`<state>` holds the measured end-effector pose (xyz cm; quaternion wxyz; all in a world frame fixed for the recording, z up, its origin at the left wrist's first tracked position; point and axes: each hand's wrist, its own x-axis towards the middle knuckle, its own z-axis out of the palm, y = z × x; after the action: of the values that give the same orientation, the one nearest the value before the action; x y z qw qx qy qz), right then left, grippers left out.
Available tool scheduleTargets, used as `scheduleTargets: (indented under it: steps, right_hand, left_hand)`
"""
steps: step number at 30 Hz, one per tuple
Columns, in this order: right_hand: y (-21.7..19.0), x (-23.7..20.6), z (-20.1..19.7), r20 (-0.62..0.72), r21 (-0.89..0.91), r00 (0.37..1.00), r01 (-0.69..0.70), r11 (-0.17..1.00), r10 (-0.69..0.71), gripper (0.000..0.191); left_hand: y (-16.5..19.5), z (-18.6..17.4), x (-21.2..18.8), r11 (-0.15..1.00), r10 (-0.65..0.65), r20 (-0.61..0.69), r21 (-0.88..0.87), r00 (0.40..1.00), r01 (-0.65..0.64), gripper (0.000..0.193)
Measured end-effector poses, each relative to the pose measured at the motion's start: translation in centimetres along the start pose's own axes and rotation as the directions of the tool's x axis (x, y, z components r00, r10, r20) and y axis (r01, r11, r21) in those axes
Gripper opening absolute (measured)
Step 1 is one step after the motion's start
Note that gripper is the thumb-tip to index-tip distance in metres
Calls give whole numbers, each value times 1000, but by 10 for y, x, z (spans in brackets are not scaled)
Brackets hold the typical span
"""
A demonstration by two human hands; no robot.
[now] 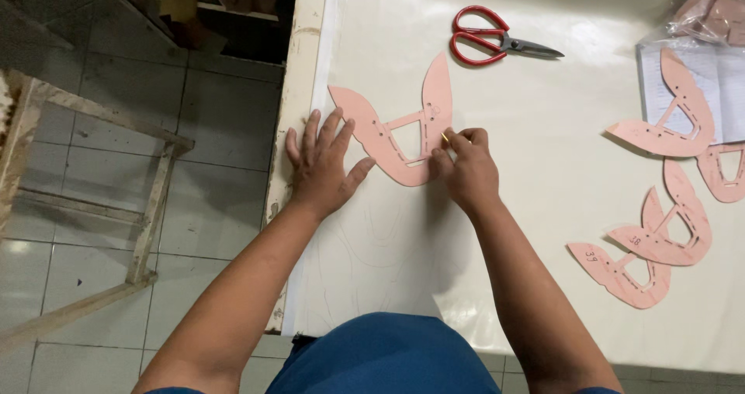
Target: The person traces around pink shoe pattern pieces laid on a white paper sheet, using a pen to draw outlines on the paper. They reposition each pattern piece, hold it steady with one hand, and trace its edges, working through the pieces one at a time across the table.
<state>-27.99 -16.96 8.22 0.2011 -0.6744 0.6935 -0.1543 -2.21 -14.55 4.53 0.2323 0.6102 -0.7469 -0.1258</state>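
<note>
Clearly, we see a flat salmon-pink card template (403, 134), cut in a curved, two-winged shape with a narrow bridge, slotted windows and small punched holes, lying on the pale cream sheet (535, 130) that covers the desk, near its left edge. Our left hand (322, 161) rests flat on the template's left wing, fingers spread open and pressing it down, thumb stretched toward the lower curve. Our right hand (466, 169) sits at the template's right edge, fingers pinched closed around a thin yellow-tipped marking tool (445, 136) whose tip touches the card's rim. Faint traced outlines show on the sheet just below the hands.

Red-handled metal scissors (497, 41) lie shut higher up on the sheet, well apart from the hands. To the right lie several more pink card templates (644, 258) of the same winged cut, some overlapping, and another (675, 114) rests on a white printed paper (725, 87) under clear plastic wrap. The sheet looks smooth and slightly glossy; the desk's edge (299, 91) is chipped and worn. A grey tiled floor (116, 130) and a pale wooden frame (147, 208) lie to the left.
</note>
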Motion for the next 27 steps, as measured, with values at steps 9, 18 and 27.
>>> scheduleTargets:
  steps: [9, 18, 27]
  right_hand:
    - [1, 9, -2, 33, 248, 990, -142, 958, 138, 51]
    - [-7, 6, -8, 38, 278, 992, -130, 952, 124, 62]
    - [-4, 6, -11, 64, 243, 990, -134, 961, 122, 63]
  left_hand:
    - [-27, -3, 34, 1000, -13, 71, -13, 997, 14, 61]
    - [-30, -16, 29, 999, 33, 105, -11, 994, -32, 56]
    - [-26, -20, 25, 991, 84, 83, 95, 993, -91, 58]
